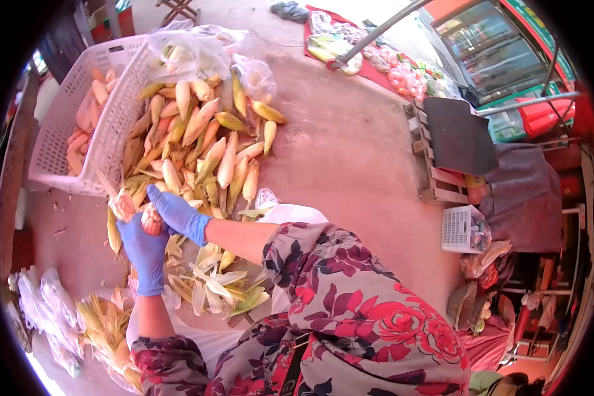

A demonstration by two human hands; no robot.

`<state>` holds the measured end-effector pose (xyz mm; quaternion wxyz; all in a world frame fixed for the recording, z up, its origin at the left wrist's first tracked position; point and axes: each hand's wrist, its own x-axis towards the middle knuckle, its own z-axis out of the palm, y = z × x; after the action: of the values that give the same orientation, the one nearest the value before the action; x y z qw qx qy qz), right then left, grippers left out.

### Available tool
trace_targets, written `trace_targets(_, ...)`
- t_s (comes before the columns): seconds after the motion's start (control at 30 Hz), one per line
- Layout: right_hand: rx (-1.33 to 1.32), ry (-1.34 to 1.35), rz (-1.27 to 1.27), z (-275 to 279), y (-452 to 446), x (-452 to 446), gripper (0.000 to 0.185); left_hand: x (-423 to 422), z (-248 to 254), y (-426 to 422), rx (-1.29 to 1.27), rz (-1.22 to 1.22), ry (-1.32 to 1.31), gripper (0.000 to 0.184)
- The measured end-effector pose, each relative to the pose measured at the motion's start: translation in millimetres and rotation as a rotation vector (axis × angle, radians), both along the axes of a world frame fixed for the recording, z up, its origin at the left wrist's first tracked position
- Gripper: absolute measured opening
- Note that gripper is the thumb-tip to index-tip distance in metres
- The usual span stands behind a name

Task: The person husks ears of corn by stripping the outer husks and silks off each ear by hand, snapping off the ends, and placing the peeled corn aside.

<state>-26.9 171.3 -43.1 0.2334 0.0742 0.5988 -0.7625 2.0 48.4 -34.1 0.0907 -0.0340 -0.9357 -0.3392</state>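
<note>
"What's the place like?"

"A broad, pinkish bare floor (350, 152), with a glass-fronted display fridge (492, 53) at the upper right. Below it, a dark flat board (459, 135) leans by a slatted wooden pallet (419, 135)."

"And the containers?"

"A large white plastic crate with lattice walls (122, 132) holds peeled, pinkish cobs (86, 122). Right beside it, a heap of corn ears in yellow-green and pale husks (201, 142) lies on the floor, with a clear plastic bag (185, 56) behind. A small white lattice crate (457, 229) near the pallet holds something I can't make out."

"Where's the corn being handled?"

"In the person's blue-gloved hands, at the near edge of the heap. A pale pink corn cob (122, 205) shows just past the left hand (143, 247), its long axis slanting, the thin, strip-like tip aimed up-left at the crate. A rounded, reddish corn end (152, 220) shows between the hands; I can't tell whether it's the same ear."

"The fingers?"

"The left ones are curled around the cob. The right hand (183, 214) is against the reddish end; whether its fingers pinch it, I can't tell."
</note>
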Motion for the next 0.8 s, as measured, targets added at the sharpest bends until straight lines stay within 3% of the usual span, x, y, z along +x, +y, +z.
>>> trace_targets(0.03,0.141,0.08,0.018,0.6,-1.6,1.6,0.056,1.2,8.9,3.5,-0.147,0.008,0.06,0.038)
trace_targets(0.07,0.409,0.215,-0.01,-20.1,-7.1,3.4,0.054,2.2,19.9,7.0,-0.136,0.035,0.095,0.034)
trace_targets(0.1,-0.03,0.161,-0.093,-30.1,-11.9,1.3,0.043,4.3,16.4,4.6,-0.207,0.051,0.167,0.033)
trace_targets(0.13,0.111,0.283,-0.153,-29.2,-12.7,1.9,0.035,3.2,16.8,3.4,-0.12,0.047,0.196,0.034)
trace_targets(0.2,0.034,0.262,-0.229,-17.0,-12.0,1.9,0.032,4.4,7.2,-2.9,0.045,0.052,0.098,0.039)
trace_targets(0.3,-0.11,0.067,-0.253,-0.9,-15.9,-2.7,0.026,9.8,3.9,-0.6,0.403,0.053,-0.038,0.043)
trace_targets(0.37,-0.256,-0.079,-0.252,5.1,-17.8,-6.0,0.026,10.7,6.8,-4.7,0.873,0.037,-0.234,0.048)
trace_targets(0.4,-0.198,-0.09,-0.168,9.8,-11.8,-8.7,0.026,10.0,8.2,-9.3,1.112,0.024,-0.326,0.051)
trace_targets(0.5,0.036,-0.046,0.013,26.3,5.6,-5.9,0.026,8.3,16.5,-35.8,0.993,-0.085,-0.214,0.054)
trace_targets(0.57,0.122,0.009,0.187,6.2,17.1,-1.2,0.03,10.9,24.6,-45.7,1.035,-0.052,-0.232,0.052)
trace_targets(0.67,0.481,0.285,0.659,12.7,17.4,21.5,0.037,8.0,24.6,-55.6,1.003,-0.044,-0.199,0.049)
trace_targets(0.77,0.733,0.949,0.684,9.7,20.1,23.2,0.041,6.3,22.0,-54.1,0.879,-0.026,-0.106,0.047)
trace_targets(0.8,0.784,0.75,0.738,34.8,17.3,15.1,0.038,5.7,23.1,-53.3,0.858,-0.013,-0.109,0.045)
